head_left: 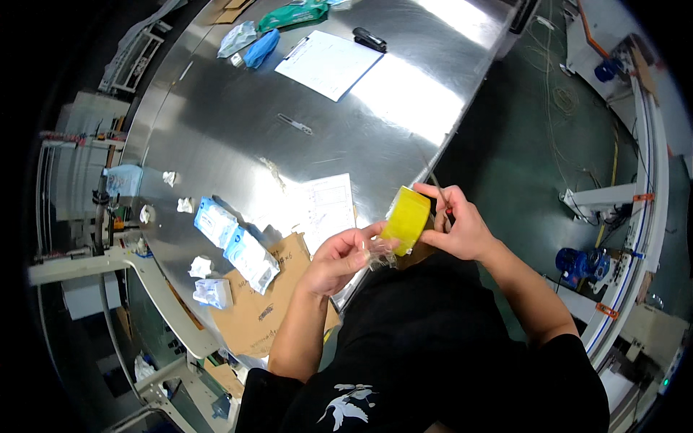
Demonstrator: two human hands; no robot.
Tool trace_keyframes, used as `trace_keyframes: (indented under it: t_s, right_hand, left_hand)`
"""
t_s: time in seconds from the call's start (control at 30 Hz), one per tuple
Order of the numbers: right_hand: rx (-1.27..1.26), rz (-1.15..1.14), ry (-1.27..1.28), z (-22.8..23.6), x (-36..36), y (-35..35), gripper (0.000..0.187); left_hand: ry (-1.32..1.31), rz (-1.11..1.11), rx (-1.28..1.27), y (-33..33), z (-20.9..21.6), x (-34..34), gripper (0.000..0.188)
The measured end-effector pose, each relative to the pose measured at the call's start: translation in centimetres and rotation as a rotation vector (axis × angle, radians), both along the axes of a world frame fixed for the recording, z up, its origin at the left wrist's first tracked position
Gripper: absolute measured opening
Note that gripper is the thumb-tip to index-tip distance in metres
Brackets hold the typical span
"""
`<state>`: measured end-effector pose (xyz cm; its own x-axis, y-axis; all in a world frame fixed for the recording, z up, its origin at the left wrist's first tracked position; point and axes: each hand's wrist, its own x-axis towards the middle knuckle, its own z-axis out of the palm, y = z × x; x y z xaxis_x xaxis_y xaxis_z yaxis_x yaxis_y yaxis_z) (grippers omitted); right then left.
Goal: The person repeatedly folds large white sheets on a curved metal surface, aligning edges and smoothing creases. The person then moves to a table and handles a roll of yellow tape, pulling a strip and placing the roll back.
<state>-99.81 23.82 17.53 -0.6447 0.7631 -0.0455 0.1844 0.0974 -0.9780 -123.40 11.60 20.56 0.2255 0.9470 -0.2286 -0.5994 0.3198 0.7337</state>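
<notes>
A roll of yellow packing tape [406, 220] is held up at the table's near edge, in front of my body. My right hand [465, 227] grips it from the right, with the thumb low and the fingers over the top. A thin dark rod with a red bit [449, 211] also sticks out from between those fingers; its kind I cannot make out. On the other side, my left hand [338, 258] is closed, thumb against fingers, on crumpled clear tape [381, 254] beside the roll. A printed paper sheet [328, 206] lies on the table beyond my left hand.
Flattened cardboard [253, 317] lies at the left on the metal table [238, 119], beside white-and-blue packs [238, 245] and several crumpled white wads [201, 267]. Farther off are a utility knife [294, 124], a clipboard [328, 65] and a black stapler [369, 39]. Machine frames flank both sides.
</notes>
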Motion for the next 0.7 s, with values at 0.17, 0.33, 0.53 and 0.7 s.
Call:
trace_keyframes:
  t_s: [0.17, 0.33, 0.53, 0.7]
  right_hand:
    - [0.419, 0.011, -0.068, -1.4, -1.7, 0.8, 0.043]
    - [0.71, -0.015, -0.067, -1.4, 1.7, 3.3, 0.039]
    - [0.38, -0.199, -0.424, -0.8, 2.5, 6.6, 0.037]
    - [0.564, -0.092, -0.623, -4.2, -7.9, 10.1, 0.025]
  left_hand:
    - [0.031, -0.041, 0.034, -1.5, 0.9, -0.2, 0.009]
    - [0.293, -0.066, -0.175, -1.6, 2.4, -2.1, 0.01]
    - [0.532, -0.023, -0.304, -3.4, 1.8, -5.7, 0.01]
    - [0.476, 0.182, -0.27, -4.2, -0.3, -3.1, 0.012]
